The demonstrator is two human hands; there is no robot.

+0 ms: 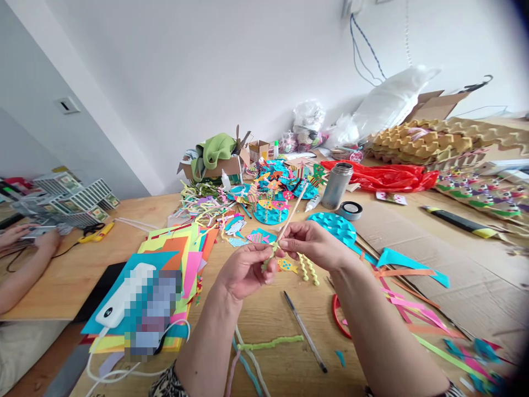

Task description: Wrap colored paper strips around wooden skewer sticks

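Observation:
Near the middle of the head view, my left hand (249, 268) pinches a yellow-green twisted strip (270, 258). My right hand (313, 242) is closed on a thin wooden stick (295, 208), which slants up and to the right. The strip meets the stick's lower end between the fingertips of both hands. Two curly yellow strips (308, 270) lie on the table just below my right hand. An orange paper fish (288, 266) is beside them, partly behind my left fingers. A pen (305, 331) and a green fuzzy strip (273, 343) lie nearer to me.
Coloured paper (194, 270) with a power bank (126, 295) lies left. Behind are paper fish, a metal flask (336, 186) and a tape roll (349, 210). Red scissors handles (339, 317) lie by my right forearm. Another person's hands (45, 241) are at the far left.

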